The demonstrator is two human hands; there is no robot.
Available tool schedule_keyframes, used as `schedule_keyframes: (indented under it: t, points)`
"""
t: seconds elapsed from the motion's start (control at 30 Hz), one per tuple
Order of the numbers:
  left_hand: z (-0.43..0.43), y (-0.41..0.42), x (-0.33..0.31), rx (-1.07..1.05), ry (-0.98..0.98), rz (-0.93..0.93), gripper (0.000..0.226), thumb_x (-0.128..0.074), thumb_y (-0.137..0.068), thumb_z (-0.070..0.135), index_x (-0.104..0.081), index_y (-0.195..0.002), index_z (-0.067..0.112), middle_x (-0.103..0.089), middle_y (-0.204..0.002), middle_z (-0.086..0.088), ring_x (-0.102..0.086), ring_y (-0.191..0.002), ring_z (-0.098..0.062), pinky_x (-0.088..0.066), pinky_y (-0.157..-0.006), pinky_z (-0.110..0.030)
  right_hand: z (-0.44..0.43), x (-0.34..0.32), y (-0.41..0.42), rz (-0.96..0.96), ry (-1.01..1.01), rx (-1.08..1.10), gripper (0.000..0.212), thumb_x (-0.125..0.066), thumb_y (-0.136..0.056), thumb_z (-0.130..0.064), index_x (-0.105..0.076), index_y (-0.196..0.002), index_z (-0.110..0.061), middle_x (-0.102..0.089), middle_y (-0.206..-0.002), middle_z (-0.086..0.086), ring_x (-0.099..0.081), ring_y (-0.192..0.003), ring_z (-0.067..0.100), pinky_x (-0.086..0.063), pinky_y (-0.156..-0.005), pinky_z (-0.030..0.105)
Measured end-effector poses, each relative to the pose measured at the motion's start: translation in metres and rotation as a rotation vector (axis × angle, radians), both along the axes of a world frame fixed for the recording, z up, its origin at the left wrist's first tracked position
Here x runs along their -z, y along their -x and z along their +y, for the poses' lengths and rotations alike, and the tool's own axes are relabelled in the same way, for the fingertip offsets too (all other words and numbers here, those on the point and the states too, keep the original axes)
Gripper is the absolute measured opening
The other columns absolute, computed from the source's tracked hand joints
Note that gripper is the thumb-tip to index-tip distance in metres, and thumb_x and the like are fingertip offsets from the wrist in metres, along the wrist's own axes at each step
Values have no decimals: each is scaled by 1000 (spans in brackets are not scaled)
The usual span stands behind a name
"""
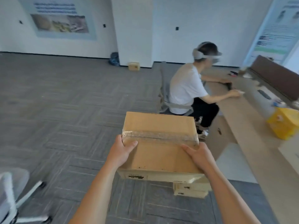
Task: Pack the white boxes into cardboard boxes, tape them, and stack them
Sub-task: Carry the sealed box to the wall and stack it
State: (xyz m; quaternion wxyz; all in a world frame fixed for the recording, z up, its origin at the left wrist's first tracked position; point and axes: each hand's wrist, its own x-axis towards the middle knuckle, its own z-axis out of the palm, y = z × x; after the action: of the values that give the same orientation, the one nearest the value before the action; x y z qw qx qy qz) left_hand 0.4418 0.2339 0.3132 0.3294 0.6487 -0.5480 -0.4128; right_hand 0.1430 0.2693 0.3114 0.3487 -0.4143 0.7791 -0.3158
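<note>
both grips clamped on the box [159, 147]. left grip [120, 152]: thumb flat on the box top, fingers wrapped down its left side. right grip [199, 156]: thumb on the top near the right edge, fingers down the right side, mostly hidden.

box is held up in front of me over the carpet [64, 110], top up, roughly level. flaps closed. clear tape [160, 136] runs along the seam across the top, left edge to right edge, wrinkled, folded over at both ends. black label [135, 176] on the box's near face.

just under the box's near right corner: stack [191, 190] of two pale cartons on the carpet, dark marks facing me. cannot tell whether the box touches the stack or sits clear of it.

right of the box: long bench [252, 143], with a yellow box [283, 125] on it, well apart from the box. beyond the box, slightly right: person [187, 89] in a white shirt seated at the bench, one arm out on it. far beyond the box, at the foot of the wall [134, 29]: small carton [134, 66] and a blue bag [114, 59] beside it. below and left of the box: white chair [14, 191] on wheels, cut off by the frame edge.

picture is blurred, label text unreadable.
</note>
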Motion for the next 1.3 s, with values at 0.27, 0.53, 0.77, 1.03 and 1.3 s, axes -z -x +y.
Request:
schedule_keyframes:
  t: [0.27,0.53,0.77,1.03,1.3]
  points:
    - [-58,-134,-7,-150,11,9,42,-67,-89,47,-46,-120,28,-60,-110,15,-57,-99,-11,-42,-75,-31,-105,-6,-133,-3,-4,-181,63,-70,-80,-62,-47,-119,-18,-62,-100,-4,-62,-84,15,-48,-61,34]
    - [-159,-184,2,-263,5,-16,39,-68,-91,40,-46,-119,24,-58,-110,10,-56,-104,-17,-38,-79,-32,-237,9,-187,10,-10,-274,70,-70,-78,-64,-46,-124,-16,-61,-104,-2,-61,-89,19,-51,-73,39]
    - [-291,-204,-4,-341,-15,-59,48,-66,-91,43,-47,-129,21,-60,-118,7,-57,-109,-19,-40,-82,-34,-391,16,-212,-19,-20,-352,75,-69,-78,-65,-44,-127,-14,-62,-110,1,-62,-93,22,-54,-82,44]
    - [-433,-242,-20,-407,-4,-16,50,-67,-90,46,-46,-130,22,-59,-119,6,-57,-108,-19,-41,-84,-35,-553,-12,-256,12,4,-422,71,-69,-78,-64,-45,-124,-16,-63,-110,0,-62,-93,21,-53,-82,42]
    - [-615,-321,-6,-395,9,-30,50,-68,-89,45,-48,-127,18,-61,-114,3,-58,-102,-21,-45,-85,-38,-723,-10,-333,25,31,-401,71,-70,-79,-62,-45,-126,-14,-59,-109,-1,-59,-94,21,-48,-77,39]
